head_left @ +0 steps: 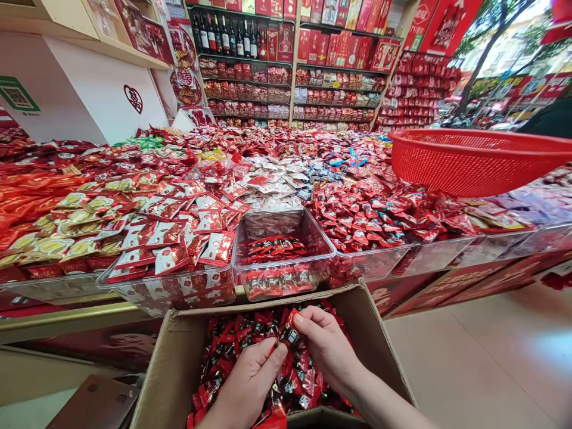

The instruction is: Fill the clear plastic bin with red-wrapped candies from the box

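Observation:
Both my hands are down inside a cardboard box [176, 357] full of small red-and-black wrapped candies [232, 342]. My left hand [250, 381] curls its fingers into the pile and grips some wrappers. My right hand [328, 348] is cupped over the candies, thumb and fingers pinching one wrapper [290, 335] at the top of the heap. Just beyond the box stands a clear plastic bin [328, 247] with only a thin layer of the same candies [274, 245] in it.
A long display counter holds heaps of wrapped sweets in clear bins [147, 232]. A red mesh basket [473, 161] hangs at the right. Shelves with red boxes and bottles [286, 65] line the back wall. Tiled floor [491, 357] lies to the right.

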The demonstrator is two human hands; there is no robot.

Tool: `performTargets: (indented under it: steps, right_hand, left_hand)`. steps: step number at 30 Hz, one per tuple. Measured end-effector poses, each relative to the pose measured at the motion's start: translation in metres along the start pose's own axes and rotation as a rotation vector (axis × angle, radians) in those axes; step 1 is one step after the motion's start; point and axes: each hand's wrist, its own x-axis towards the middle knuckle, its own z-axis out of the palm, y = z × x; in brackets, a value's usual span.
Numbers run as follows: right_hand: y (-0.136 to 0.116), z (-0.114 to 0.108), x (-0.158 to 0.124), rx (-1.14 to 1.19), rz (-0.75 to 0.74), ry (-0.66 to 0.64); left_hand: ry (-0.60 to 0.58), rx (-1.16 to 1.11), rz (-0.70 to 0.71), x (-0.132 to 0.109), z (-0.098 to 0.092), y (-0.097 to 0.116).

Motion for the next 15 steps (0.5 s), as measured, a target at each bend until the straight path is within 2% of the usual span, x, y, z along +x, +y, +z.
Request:
performTargets:
  steps: [4, 10, 13, 15]
  right_hand:
    - [-0.001, 0.003, -0.003, 0.102, 0.009, 0.015]
    - [-0.011, -0.002, -0.005, -0.175, -0.121, 0.008]
    - [-0.010, -0.004, -0.006, -0.112, -0.137, -0.009]
    - [-0.009, -0.004, -0.007, -0.066, -0.117, -0.066]
  left_hand:
    - [0.012, -0.035, 0.016, -0.001, 0.004, -0.001]
    - [0.036, 0.056, 0.089, -0.001, 0.001, 0.005]
    - [0.086, 0.083, 0.160, 0.000, 0.002, 0.008]
    - [0.141, 0.071, 0.187, 0.000, 0.003, 0.009]
